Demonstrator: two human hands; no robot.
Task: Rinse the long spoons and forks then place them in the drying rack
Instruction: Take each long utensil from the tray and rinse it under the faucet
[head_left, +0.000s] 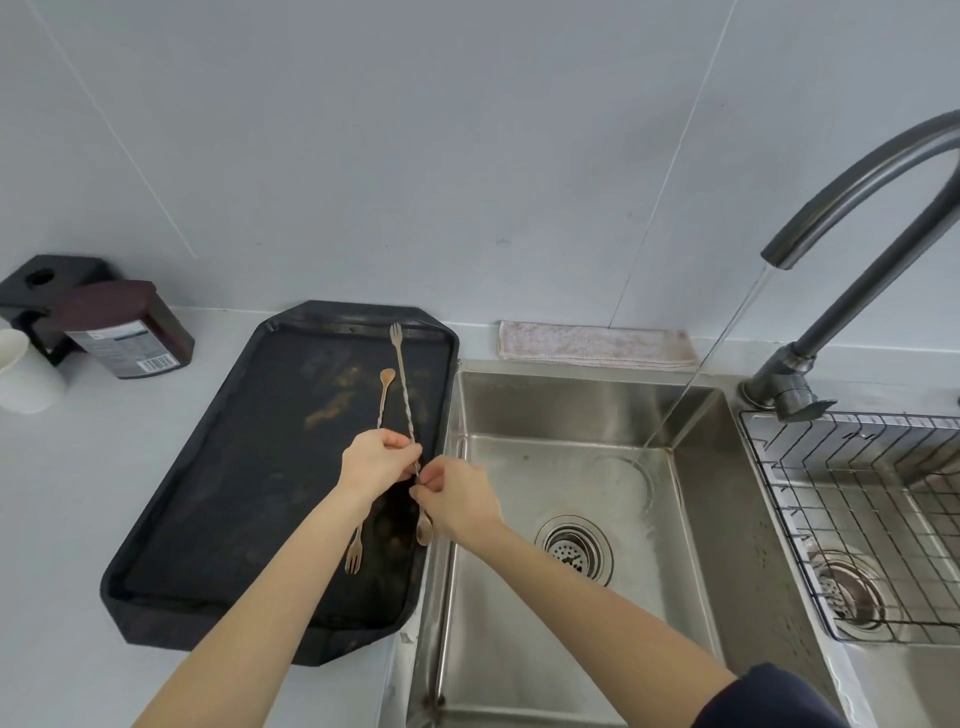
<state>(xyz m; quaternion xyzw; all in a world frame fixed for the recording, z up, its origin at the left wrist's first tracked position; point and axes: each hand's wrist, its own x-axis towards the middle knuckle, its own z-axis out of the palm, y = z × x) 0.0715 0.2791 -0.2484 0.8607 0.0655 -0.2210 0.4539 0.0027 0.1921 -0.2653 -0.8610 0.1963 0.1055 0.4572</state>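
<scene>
We pinch two long twisted stirrers over the tray's (171, 519) right edge: left hand (375, 460) grips the copper one (383, 400), right hand (460, 496) the silver one (404, 382).

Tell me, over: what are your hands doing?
Both hands, left and right, pinch two stirrers over tray. Tap running. Rack empty. Nothing blocking.

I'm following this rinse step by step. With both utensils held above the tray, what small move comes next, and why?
Probably carry both rightward under the water stream. The left hand and right hand hold the silver utensil and copper utensil over the black tray, beside the sink; neither is wet yet.
</scene>
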